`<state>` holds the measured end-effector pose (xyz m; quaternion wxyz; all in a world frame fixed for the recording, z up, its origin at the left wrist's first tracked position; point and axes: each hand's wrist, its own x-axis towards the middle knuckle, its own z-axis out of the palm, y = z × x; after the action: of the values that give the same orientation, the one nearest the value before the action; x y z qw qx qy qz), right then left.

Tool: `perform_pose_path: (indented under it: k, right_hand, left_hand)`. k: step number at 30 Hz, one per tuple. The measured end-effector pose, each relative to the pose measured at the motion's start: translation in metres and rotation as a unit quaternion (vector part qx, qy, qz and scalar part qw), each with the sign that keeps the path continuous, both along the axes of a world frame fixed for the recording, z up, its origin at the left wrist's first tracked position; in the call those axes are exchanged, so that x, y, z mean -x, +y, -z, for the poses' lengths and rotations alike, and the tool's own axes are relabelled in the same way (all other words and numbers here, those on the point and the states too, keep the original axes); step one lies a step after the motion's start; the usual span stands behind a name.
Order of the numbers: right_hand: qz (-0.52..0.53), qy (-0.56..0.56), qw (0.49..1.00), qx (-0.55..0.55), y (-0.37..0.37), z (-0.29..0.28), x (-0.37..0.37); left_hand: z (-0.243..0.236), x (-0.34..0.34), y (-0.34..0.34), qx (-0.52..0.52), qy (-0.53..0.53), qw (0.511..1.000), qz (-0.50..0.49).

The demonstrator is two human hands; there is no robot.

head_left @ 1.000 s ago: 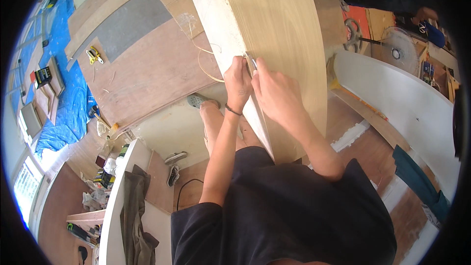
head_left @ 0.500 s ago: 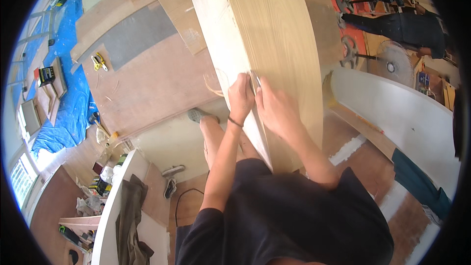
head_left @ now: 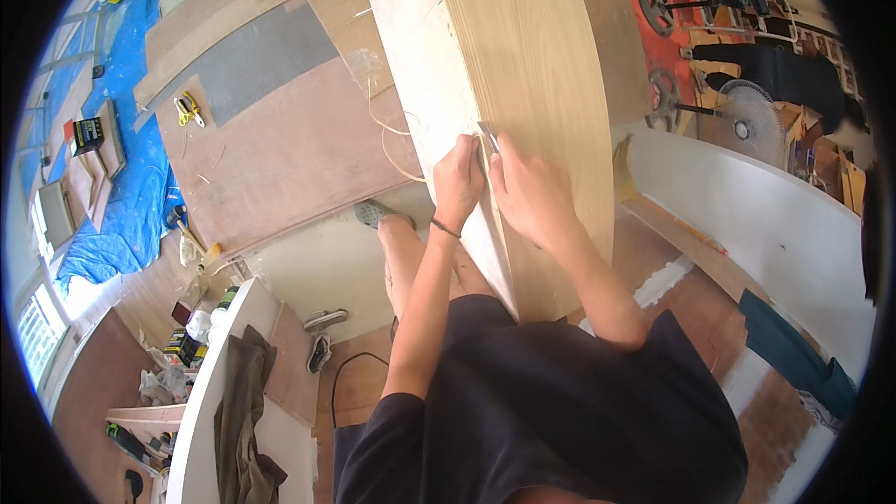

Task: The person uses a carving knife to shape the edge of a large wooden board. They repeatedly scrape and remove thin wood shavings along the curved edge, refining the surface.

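Observation:
A long wooden piece with a wood-grain face and a pale, whitish side runs away from my body. My left hand is closed in a pinch at the corner between the two faces; whatever sits in its fingers is hidden. Close beside it, over the grained face, my right hand grips a slim metal-bladed tool, its tip pointing at that corner. A thin pale curled strip loops out past the whitish side's left edge.
Yellow-handled pliers lie on a brown board to the left. A blue sheet covers ground farther left. At right stand a curved white panel and a fan; a person in dark clothes is beyond.
The tool's tip shows farther out of my right hand, and both hands stay near the corner. The curled strip has swung out farther left and away. The person at right has moved.

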<state>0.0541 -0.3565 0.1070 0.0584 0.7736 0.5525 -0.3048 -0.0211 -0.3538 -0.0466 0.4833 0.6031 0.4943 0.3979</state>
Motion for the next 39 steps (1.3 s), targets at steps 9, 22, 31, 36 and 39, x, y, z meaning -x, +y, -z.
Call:
perform_pose_path:
  k: [9, 22, 31, 36, 39]
  right_hand:
    - [0.019, 0.100, 0.963, -0.250, 0.048, -0.010, -0.008]
    - [0.070, 0.116, 0.969, -0.205, 0.020, -0.013, 0.004]
    - [0.026, 0.006, 0.994, -0.104, -0.021, 0.005, -0.010]
    - [-0.006, -0.014, 0.993, -0.117, -0.022, 0.012, -0.008]
    - [0.013, 0.009, 0.995, -0.096, -0.020, 0.006, -0.004]
  left_hand:
    - [-0.035, 0.007, 0.012, -0.150, 0.078, 0.986, -0.009]
    - [-0.035, 0.011, 0.013, -0.087, 0.086, 0.992, 0.038]
    - [-0.038, 0.006, 0.014, -0.038, 0.023, 0.999, 0.025]
    - [-0.034, 0.004, 0.009, 0.002, 0.013, 1.000, 0.025]
    - [-0.031, 0.004, 0.007, 0.014, -0.005, 0.999, 0.032]
